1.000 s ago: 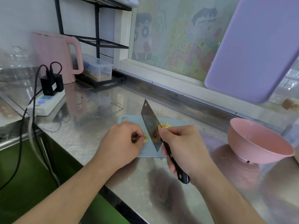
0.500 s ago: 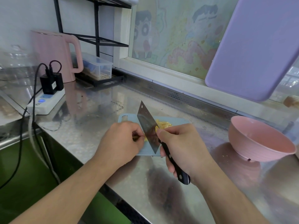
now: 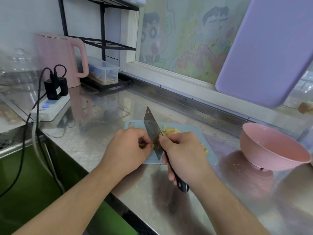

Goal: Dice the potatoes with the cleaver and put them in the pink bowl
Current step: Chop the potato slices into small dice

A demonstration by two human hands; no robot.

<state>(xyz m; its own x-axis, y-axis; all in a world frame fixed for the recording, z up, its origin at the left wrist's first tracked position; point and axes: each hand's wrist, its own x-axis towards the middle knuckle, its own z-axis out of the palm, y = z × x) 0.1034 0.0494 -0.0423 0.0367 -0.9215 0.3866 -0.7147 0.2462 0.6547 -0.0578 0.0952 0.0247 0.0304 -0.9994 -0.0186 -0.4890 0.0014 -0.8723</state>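
Cleaver point(image 3: 152, 133) in right hand point(image 3: 184, 153) cuts potato point(image 3: 153, 144) pinched by left hand point(image 3: 128, 150).

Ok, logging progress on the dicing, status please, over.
Right hand grips cleaver, blade on board. Left hand pinches potato piece at the blade. Diced potato still on board; pink bowl looks empty.

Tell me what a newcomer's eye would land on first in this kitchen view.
First, the cleaver at centre, gripped by the right hand, its blade beside the left hand, which pinches a potato piece on the blue cutting board. Next, the pink bowl to the right on the steel counter, tipped toward the board. Diced potato lies behind the blade.
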